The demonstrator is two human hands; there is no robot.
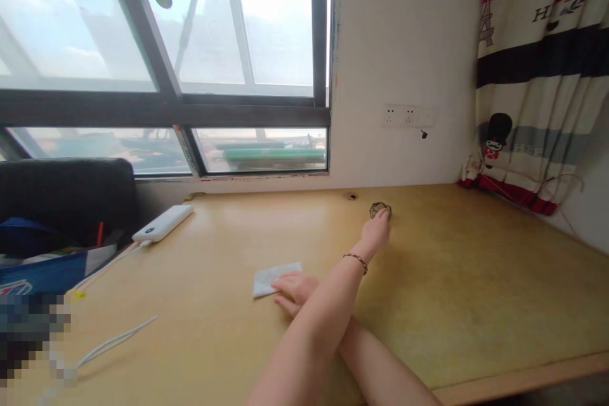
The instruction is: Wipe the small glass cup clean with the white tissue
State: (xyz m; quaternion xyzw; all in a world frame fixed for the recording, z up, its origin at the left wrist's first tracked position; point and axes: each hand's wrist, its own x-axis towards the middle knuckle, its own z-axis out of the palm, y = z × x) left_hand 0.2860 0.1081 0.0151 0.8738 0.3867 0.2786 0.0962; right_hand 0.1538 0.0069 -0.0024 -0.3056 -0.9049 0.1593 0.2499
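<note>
My forearms cross over the wooden table, the left above the right. My left hand (377, 232), a beaded bracelet at its wrist, reaches to the far right. Its fingers are closed on the near edge of a small dark, faceted round dish (380, 208), which looks like a glass ashtray; the fingertips are partly hidden. Nearer the middle, my right hand (297, 290) rests palm down with fingers stretched over a flat white wipe (266, 281). Its thumb lies apart, on the tabletop. The left forearm hides part of the right wrist.
A white power bank (162, 223) with a cable lies at the table's left edge, and another white cable (117, 341) is nearer. A dark chair back (66, 193) stands left. A cable hole (351, 196) sits by the wall; a curtain (537, 89) hangs at right.
</note>
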